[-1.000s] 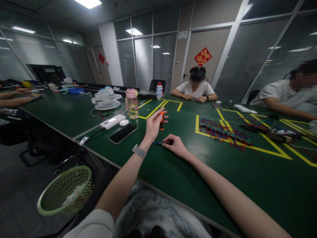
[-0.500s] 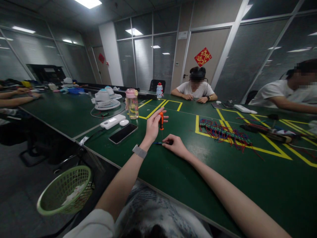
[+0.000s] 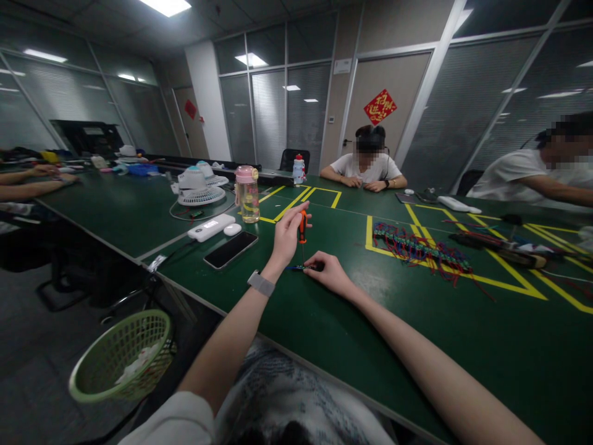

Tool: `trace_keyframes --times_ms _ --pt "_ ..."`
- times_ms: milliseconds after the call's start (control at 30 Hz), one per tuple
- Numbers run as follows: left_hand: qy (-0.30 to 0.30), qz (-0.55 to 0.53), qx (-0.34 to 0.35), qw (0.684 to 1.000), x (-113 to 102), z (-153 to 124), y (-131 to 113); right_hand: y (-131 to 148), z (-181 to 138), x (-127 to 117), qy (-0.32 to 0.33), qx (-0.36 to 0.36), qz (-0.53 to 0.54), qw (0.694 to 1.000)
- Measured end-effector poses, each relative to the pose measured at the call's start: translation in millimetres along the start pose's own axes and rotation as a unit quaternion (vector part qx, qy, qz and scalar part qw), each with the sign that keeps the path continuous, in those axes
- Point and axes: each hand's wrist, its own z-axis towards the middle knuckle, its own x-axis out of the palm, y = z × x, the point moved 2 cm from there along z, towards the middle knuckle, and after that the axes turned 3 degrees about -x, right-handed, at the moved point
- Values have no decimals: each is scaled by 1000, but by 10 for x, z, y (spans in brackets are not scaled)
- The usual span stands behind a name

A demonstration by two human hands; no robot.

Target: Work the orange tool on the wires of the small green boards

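My left hand (image 3: pixel 288 232) is closed round the orange and black handle of a screwdriver (image 3: pixel 302 230), which stands upright with its thin shaft pointing down. The shaft's lower end meets a small circuit board (image 3: pixel 299 268) on the green table. My right hand (image 3: pixel 328 270) pinches the right end of this board between thumb and fingers, partly hiding it. Blue wire shows at the board's left end. The screw or terminal under the tip is too small to make out.
A phone (image 3: pixel 230 250), a white power bank (image 3: pixel 211 228) and a pink-lidded bottle (image 3: pixel 248 193) lie or stand to the left. Several wired boards (image 3: pixel 419 247) form a row at right, inside yellow tape. A green basket (image 3: pixel 121 355) is below the table edge. Co-workers sit opposite and right.
The fingers of my left hand have shifted slightly round the screwdriver handle. My right hand and the board stay in place.
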Motion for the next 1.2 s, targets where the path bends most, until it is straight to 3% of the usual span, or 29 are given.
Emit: trace_keyframes --times_ms 167,400,667,933,1100,1200 --pt "3 -36 -27 999 28 -5 24 -10 1 0 0 0 -2 1000" --pt "-43 105 40 993 -14 -27 -71 -10 2 9 1 2 -2 1000" --pt "22 -53 -38 998 38 0 40 -6 0 7 1 -1 0 1000" --pt "-48 111 44 992 -21 -26 -73 -14 1 13 0 -3 -4 1000" --pt "8 -23 -7 1000 17 -4 3 -14 0 10 0 0 -2 1000" --pt "1 -62 -32 998 33 -3 29 -14 1 11 2 1 1 1000"
